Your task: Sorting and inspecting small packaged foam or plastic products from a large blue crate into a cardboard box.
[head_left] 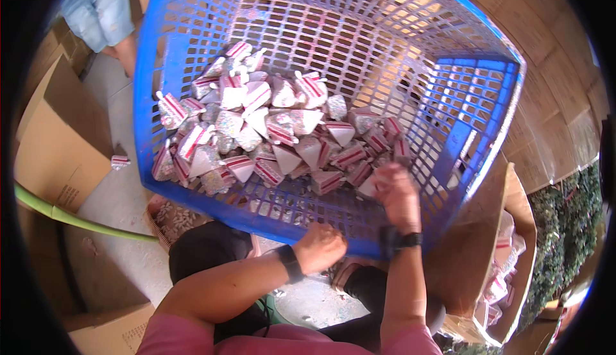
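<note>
Our right hand (396, 191) reaches into the blue basket (192, 8), fingers curled at the nearest packets (269, 130), the heap spreading leftward; grip unclear. Our left hand (321, 247) is fisted at the near rim.

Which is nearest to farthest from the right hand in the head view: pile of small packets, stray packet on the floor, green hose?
From the right hand, inside the blue basket:
1. Pile of small packets: touching the fingers, in the basket, mostly to its left.
2. Stray packet: on the floor, left of the basket.
3. Green hose: far left, low across the floor.
</note>
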`<act>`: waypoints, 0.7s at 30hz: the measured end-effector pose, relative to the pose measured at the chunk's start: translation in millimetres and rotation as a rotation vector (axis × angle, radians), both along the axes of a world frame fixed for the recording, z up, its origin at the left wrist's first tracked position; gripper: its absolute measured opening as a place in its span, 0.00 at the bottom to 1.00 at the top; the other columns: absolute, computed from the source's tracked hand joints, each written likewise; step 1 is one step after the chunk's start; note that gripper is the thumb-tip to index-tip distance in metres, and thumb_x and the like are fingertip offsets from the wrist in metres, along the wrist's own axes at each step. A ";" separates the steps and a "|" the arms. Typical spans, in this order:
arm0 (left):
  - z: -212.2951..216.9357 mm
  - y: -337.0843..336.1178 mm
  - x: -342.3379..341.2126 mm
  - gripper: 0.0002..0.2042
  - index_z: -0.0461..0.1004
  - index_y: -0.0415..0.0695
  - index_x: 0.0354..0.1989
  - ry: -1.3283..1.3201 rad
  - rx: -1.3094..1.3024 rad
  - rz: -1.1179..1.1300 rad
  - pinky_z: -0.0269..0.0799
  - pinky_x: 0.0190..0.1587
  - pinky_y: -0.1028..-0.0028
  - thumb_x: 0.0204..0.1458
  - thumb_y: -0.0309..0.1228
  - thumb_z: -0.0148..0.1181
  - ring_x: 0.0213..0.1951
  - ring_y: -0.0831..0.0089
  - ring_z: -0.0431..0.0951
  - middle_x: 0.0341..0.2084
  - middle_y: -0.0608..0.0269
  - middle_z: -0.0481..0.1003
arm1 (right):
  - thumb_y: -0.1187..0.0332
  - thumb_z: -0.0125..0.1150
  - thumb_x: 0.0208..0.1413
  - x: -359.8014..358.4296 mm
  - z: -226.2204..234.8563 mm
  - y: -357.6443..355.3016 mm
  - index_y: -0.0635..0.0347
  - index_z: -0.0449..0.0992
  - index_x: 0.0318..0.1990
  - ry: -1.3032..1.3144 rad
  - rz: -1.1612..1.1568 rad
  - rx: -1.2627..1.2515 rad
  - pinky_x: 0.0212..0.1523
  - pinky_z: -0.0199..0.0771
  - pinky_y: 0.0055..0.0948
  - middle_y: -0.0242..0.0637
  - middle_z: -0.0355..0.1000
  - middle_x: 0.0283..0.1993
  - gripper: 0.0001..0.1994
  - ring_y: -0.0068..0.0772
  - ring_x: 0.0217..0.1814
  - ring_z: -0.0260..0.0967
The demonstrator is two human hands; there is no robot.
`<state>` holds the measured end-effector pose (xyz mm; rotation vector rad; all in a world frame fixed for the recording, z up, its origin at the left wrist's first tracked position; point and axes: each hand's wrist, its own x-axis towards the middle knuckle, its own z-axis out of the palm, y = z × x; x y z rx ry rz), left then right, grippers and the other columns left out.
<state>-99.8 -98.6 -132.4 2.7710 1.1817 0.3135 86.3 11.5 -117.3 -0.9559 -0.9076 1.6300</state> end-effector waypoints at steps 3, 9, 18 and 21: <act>-18.6 -4.5 14.0 0.05 0.70 0.42 0.18 -0.344 0.157 -0.095 0.70 0.25 0.68 0.30 0.29 0.54 0.23 0.66 0.74 0.15 0.61 0.70 | 0.64 0.61 0.42 -27.5 -93.6 14.1 0.62 0.62 0.49 -0.933 0.263 0.395 0.45 0.64 0.39 0.41 0.66 0.43 0.25 0.43 0.46 0.64; 5.7 0.0 17.5 0.04 0.73 0.46 0.19 -0.116 -0.276 0.118 0.67 0.25 0.66 0.36 0.31 0.53 0.25 0.66 0.74 0.17 0.65 0.72 | 0.66 0.62 0.37 -67.6 -136.9 35.5 0.60 0.57 0.52 -1.743 0.509 0.786 0.51 0.59 0.45 0.44 0.57 0.53 0.31 0.47 0.59 0.51; 11.9 12.8 11.5 0.05 0.73 0.44 0.21 -0.085 -0.189 0.137 0.63 0.24 0.68 0.37 0.30 0.52 0.25 0.68 0.72 0.19 0.63 0.72 | 0.65 0.62 0.40 -58.4 -140.2 59.0 0.61 0.64 0.42 -1.391 0.444 0.372 0.43 0.66 0.46 0.43 0.68 0.41 0.21 0.47 0.43 0.66; 13.6 25.4 11.3 0.04 0.69 0.43 0.18 -0.144 0.087 0.200 0.63 0.21 0.71 0.33 0.30 0.52 0.22 0.69 0.70 0.15 0.65 0.67 | 0.60 0.59 0.45 -34.2 -116.2 56.3 0.61 0.64 0.43 -0.490 0.098 -0.120 0.38 0.69 0.44 0.40 0.69 0.41 0.20 0.42 0.41 0.68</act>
